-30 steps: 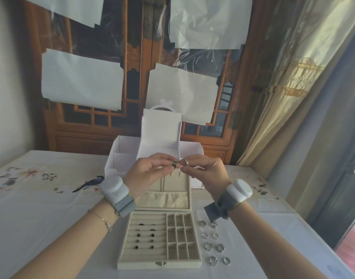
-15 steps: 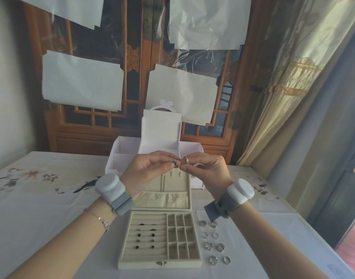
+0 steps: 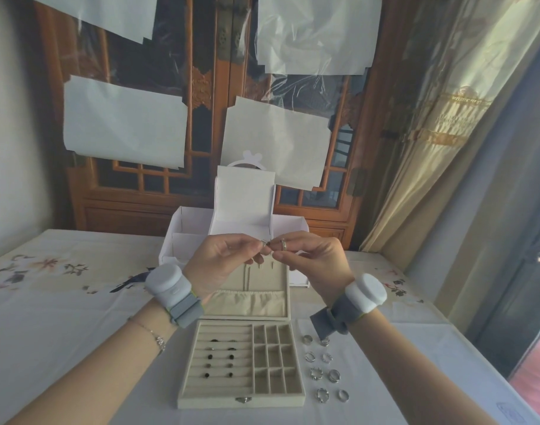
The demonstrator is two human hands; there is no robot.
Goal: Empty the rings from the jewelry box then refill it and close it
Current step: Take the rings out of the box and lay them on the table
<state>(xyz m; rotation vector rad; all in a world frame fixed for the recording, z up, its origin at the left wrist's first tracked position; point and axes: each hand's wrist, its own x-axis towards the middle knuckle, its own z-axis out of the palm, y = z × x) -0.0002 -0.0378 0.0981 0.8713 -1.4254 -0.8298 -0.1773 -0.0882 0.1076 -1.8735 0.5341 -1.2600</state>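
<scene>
Both hands raised above the open jewelry box [image 3: 241,400], fingertips meeting in the middle. Left hand [image 3: 222,259] with thumb and forefinger closed narrowly on a small thin ring [image 3: 266,243]. Right hand [image 3: 311,259] with fingers curled, pinching at the same spot from the other side; cannot tell exactly whether touching the same ring or something else tiny. A silver band [image 3: 283,243] worn on one finger of the right hand. On each wrist a white-and-grey wrist device [image 3: 167,285], and on the left forearm a thin bracelet [image 3: 160,340].

Jewelry box lying on the table [image 3: 63,317], beige, lid [image 3: 250,299] standing open behind the tray. In the left part, padded ring rolls with eight dark rings [image 3: 222,357] seated in two columns. In the right part, small square compartments [image 3: 273,360].

Just beside the box on its right, eight silver rings [image 3: 323,368] laid on the tablecloth in two columns, apart from each other.

Behind the hands, a white open box [image 3: 244,210] with its flap upright. Further back, a wooden cabinet [image 3: 207,87] covered with white paper sheets [image 3: 121,124], and a curtain [image 3: 440,124] on the right.
</scene>
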